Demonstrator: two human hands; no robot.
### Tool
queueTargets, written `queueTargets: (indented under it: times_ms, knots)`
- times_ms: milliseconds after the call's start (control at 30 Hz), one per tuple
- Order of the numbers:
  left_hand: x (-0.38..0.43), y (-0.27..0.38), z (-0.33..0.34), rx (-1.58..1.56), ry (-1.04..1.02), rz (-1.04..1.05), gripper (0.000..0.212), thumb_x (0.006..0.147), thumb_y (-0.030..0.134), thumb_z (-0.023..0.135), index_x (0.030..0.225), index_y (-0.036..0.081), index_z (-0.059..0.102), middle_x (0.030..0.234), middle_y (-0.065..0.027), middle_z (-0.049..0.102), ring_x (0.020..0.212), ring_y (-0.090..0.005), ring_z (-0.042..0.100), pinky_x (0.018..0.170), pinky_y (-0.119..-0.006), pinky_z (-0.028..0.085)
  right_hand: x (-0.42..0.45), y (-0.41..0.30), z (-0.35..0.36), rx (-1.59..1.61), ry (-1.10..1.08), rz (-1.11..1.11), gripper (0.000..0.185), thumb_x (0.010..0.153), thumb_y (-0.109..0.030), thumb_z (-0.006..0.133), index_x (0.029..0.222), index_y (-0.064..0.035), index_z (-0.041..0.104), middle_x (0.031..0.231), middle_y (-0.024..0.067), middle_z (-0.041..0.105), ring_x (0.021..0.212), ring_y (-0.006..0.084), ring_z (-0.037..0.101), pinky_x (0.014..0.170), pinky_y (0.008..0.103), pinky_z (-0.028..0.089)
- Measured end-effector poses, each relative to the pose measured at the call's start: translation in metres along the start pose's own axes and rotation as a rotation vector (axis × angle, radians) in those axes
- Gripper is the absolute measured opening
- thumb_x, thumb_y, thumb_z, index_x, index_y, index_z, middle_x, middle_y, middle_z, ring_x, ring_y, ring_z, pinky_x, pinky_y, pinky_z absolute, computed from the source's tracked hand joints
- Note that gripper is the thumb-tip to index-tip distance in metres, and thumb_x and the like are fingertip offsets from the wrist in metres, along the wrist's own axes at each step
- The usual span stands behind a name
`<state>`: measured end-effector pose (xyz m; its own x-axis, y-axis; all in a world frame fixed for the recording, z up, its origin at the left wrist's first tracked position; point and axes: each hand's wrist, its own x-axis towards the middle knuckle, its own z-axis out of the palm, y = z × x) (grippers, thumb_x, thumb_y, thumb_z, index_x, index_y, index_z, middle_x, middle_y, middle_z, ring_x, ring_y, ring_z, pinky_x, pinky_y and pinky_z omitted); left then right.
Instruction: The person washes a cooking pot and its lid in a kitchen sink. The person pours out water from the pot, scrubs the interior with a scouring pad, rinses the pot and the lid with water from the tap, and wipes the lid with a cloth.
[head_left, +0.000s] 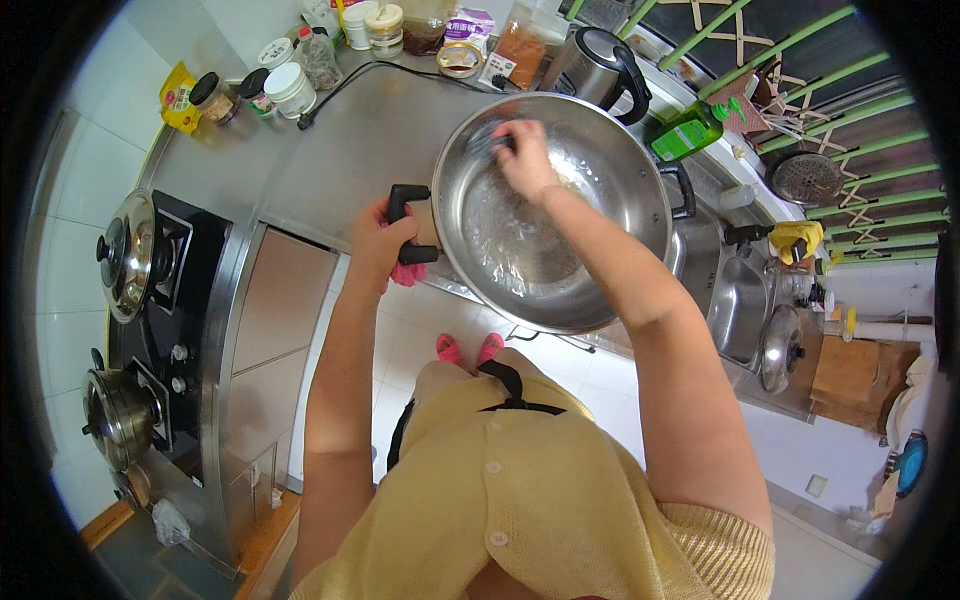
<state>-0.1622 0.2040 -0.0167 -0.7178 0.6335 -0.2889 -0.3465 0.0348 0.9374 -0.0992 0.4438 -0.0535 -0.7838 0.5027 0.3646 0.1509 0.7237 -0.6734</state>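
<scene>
A wide stainless-steel pot (517, 247) tilts towards me at the counter's edge, its inside wet and shiny. My left hand (379, 240) grips its black side handle (409, 193). A pink cloth (407, 274) shows just below that hand, partly hidden. My right hand (527, 161) is inside the pot, near the far left wall, with its fingers curled around a small dark object (509, 141). Motion blur around the fingertips hides what kind of object it is. The pot's other black handle (681, 191) points right, towards the sink.
An electric kettle (592, 67) and a green pump bottle (686, 131) stand close behind the pot. A power cord (367, 69) crosses the steel counter (300, 172) near several jars. A gas hob (165, 300) with lidded pots lies left; a sink (739, 307) is right.
</scene>
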Motion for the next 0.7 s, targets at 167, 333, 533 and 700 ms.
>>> queueTargets:
  times_ms: [167,333,533,700]
  knots:
    - [0.008,-0.014,-0.003,-0.097,0.003,0.012,0.014,0.066,0.004,0.056,0.080,0.003,0.053,0.062,-0.0025,0.050,0.052,-0.0106,0.050,0.050,-0.023,0.045,-0.059,-0.062,0.005,0.533,-0.536,0.361,0.019,0.077,-0.009,0.058,0.095,-0.0055,0.053,0.102,0.0133,0.050,0.093,0.0254,0.051,0.083,0.0330,0.040]
    - [0.009,-0.017,0.003,-0.262,0.054,-0.008,0.012,0.068,0.002,0.056,0.079,0.003,0.052,0.062,-0.0026,0.050,0.052,-0.0103,0.050,0.049,-0.023,0.044,-0.098,-0.034,-0.077,0.241,-1.330,0.302,0.022,0.072,-0.007,0.055,0.093,-0.0080,0.058,0.099,0.0057,0.054,0.099,0.0187,0.049,0.089,0.0321,0.039]
    - [0.016,-0.022,0.013,-0.287,0.050,0.017,0.014,0.068,0.001,0.057,0.080,0.001,0.051,0.061,-0.0034,0.050,0.052,-0.0111,0.050,0.049,-0.024,0.044,-0.064,0.048,-0.116,-0.969,-0.813,-0.100,0.018,0.072,-0.006,0.055,0.086,-0.0084,0.066,0.111,0.0114,0.054,0.096,0.0285,0.057,0.078,0.0349,0.048]
    - [0.014,-0.020,0.011,-0.301,0.091,0.030,0.014,0.067,0.000,0.058,0.080,0.001,0.051,0.060,-0.0044,0.051,0.051,-0.0117,0.051,0.049,-0.024,0.044,-0.081,-0.014,-0.098,-0.811,-1.404,0.064,0.027,0.068,-0.004,0.060,0.095,-0.0020,0.064,0.112,0.0165,0.053,0.101,0.0307,0.055,0.083,0.0366,0.047]
